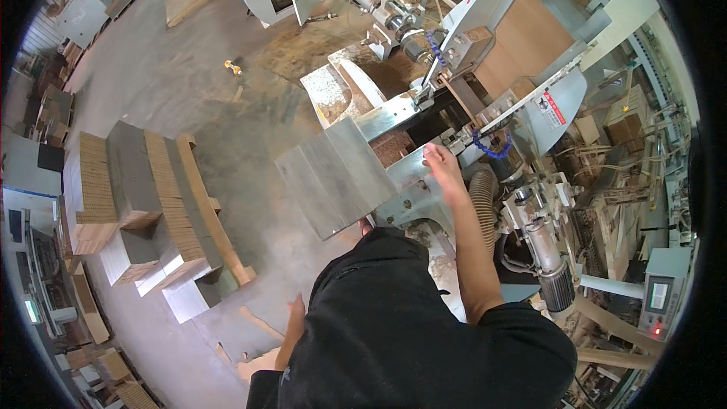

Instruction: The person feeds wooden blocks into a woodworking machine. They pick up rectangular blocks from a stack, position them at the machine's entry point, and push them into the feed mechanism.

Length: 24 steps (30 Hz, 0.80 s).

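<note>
My right hand (pixel 443 168) is over the near metal rail (pixel 409 170) of a woodworking machine, its fingers loosely bent and apart, with nothing seen in them. Just left of it, a grey rectangular surface (pixel 333 178), marked by lengthwise bands, lies at the machine's near end. Whether it is one panel or several boards side by side, I cannot tell. My left hand (pixel 295 309) hangs low beside my body, away from the machine, fingers apart and nothing visible in it. Part of that hand is hidden by its angle.
Stacked grey-faced boards (pixel 132 174) stand on the floor at left, beside a wooden beam (pixel 216 216). Motor units (pixel 549 265) and a ribbed hose (pixel 482 201) flank my right arm. A control box (pixel 661 294) stands far right. A small yellow-and-white object (pixel 232 67) lies on the floor.
</note>
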Each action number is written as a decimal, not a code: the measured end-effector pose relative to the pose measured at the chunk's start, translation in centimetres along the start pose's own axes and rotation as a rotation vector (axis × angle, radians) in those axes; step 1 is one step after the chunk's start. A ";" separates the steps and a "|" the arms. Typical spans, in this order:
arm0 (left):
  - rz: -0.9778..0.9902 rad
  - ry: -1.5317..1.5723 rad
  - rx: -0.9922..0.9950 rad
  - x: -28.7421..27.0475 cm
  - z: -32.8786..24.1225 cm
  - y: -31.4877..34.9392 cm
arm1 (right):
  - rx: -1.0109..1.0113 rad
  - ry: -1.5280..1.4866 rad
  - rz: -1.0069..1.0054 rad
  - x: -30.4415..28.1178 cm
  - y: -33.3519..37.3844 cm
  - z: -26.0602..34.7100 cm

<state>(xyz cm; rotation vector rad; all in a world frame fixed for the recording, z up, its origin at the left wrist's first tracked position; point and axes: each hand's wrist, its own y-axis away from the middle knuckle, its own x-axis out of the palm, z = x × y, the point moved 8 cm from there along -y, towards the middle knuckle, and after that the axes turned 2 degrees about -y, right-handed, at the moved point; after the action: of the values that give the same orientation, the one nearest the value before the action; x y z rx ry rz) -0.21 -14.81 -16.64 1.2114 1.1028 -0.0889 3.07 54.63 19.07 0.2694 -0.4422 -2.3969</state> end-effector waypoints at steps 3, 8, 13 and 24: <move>0.293 -0.210 0.083 1.8 0.9 1.1 | -0.051 -0.029 -0.095 -2.7 -2.2 -0.8; 0.579 -0.009 0.020 3.7 -0.2 3.5 | -0.210 0.174 -0.160 -4.0 -4.2 2.9; 0.320 -0.043 0.263 -0.4 -13.7 13.7 | -0.323 0.325 -0.228 -6.1 -7.1 4.2; 0.340 0.612 0.054 -2.3 -13.4 18.5 | -0.311 0.921 -0.508 -7.2 -9.7 8.9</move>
<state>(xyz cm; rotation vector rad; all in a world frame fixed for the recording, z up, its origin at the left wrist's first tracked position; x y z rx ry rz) 1.00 2.13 -1.22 1.5066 1.3998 0.5478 0.09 68.44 24.12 1.3806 0.4697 -2.4234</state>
